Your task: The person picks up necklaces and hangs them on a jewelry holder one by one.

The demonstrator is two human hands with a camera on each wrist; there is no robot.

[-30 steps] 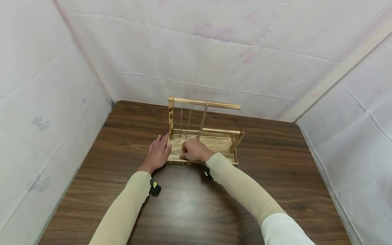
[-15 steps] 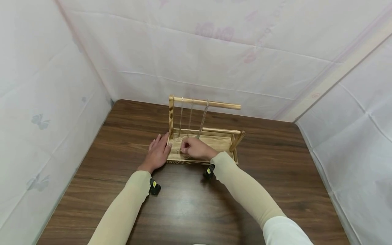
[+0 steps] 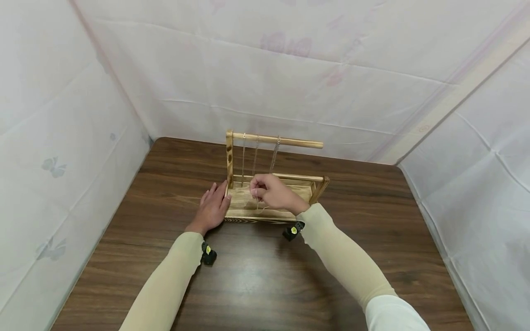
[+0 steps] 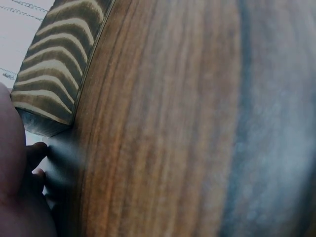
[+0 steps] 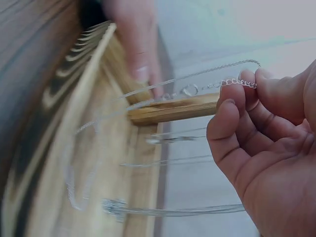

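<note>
A thin necklace chain (image 5: 217, 84) is pinched in the right hand (image 3: 275, 193) grip, lifted above the wooden stand's tray (image 3: 244, 209). The left hand (image 3: 213, 209), fingers flat, steadies the stand on the surface (image 3: 256, 276). Next, looping it over the top bar (image 3: 290, 141) likely calls for precise raising.

A makeshift recording booth rather than a lived-in room: white creased sheets (image 3: 290, 82) printed with faint butterflies wall in a dark wood-grain bench (image 3: 256, 276) on three sides.
</note>
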